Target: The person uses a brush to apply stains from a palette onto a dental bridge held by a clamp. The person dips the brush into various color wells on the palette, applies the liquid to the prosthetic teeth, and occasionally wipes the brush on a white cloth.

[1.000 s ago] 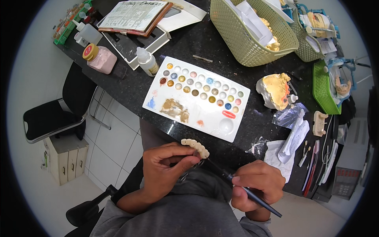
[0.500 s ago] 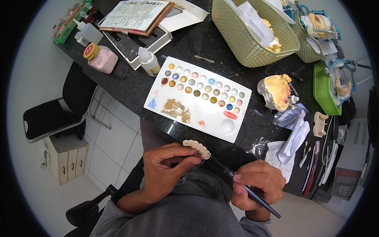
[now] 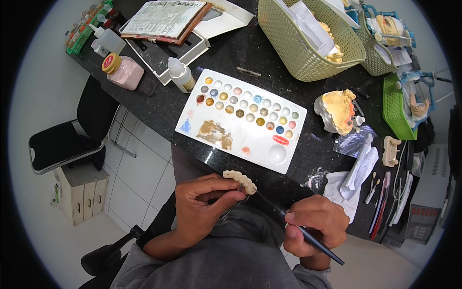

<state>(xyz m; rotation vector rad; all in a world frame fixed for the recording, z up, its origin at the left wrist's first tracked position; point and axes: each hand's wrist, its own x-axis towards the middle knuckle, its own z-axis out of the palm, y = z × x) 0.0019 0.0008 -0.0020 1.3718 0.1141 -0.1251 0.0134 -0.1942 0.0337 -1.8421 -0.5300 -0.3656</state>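
The tooth row [image 3: 246, 181] was held by the pinching left hand [image 3: 199, 204]; the tool [image 3: 313, 241], pinched by the right hand [image 3: 320, 221], seemed best moved gently.

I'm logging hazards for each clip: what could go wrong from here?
The left hand holds the dental bridge beyond the edge of the table, so a slip might drop it.
The right hand has the brush with its tip at the bridge's end; a jerk could mark or nudge it.
The paint palette lies near that edge and might get bumped.
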